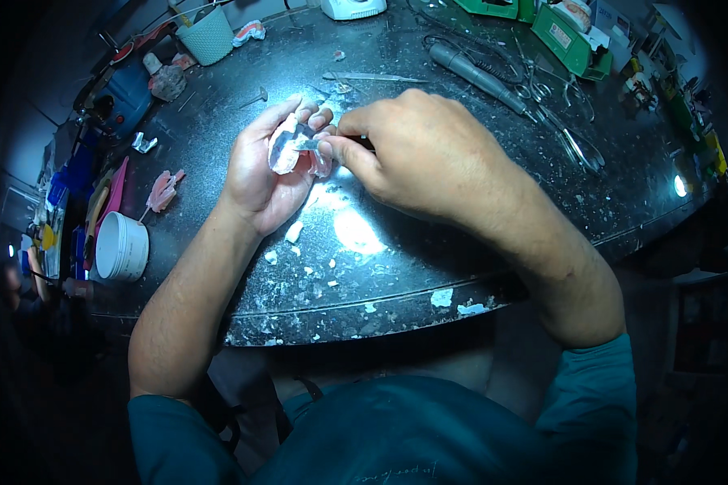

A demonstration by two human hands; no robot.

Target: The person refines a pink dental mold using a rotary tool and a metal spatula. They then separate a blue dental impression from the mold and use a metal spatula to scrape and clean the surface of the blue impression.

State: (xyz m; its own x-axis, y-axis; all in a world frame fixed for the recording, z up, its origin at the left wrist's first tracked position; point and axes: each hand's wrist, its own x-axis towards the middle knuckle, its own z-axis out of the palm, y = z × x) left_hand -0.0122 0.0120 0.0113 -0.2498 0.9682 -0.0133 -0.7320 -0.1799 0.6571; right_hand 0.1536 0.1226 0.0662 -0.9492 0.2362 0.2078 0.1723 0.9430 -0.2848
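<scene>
My left hand (271, 166) is palm up over the bench, its fingers curled round a small, irregular dental piece (285, 148) with white plaster-like and pink parts. Bright glare hides some of its surface. From the right, my right hand (396, 149) reaches in, thumb and forefinger pinched at the piece's edge. A greyish, blade-like sliver shows beside those fingertips, but I cannot tell whether it is a tool tip or part of the piece. White plaster crumbs (294, 233) lie on the bench below my hands.
The dark speckled bench (429, 283) holds a thin knife-like tool (376, 78), a grey rotary handpiece (477, 78) with a cable, and scissor-handled instruments (574, 145). Green bins (570, 40) stand far right. At left are a white tub (122, 246) and a pink dental piece (163, 191).
</scene>
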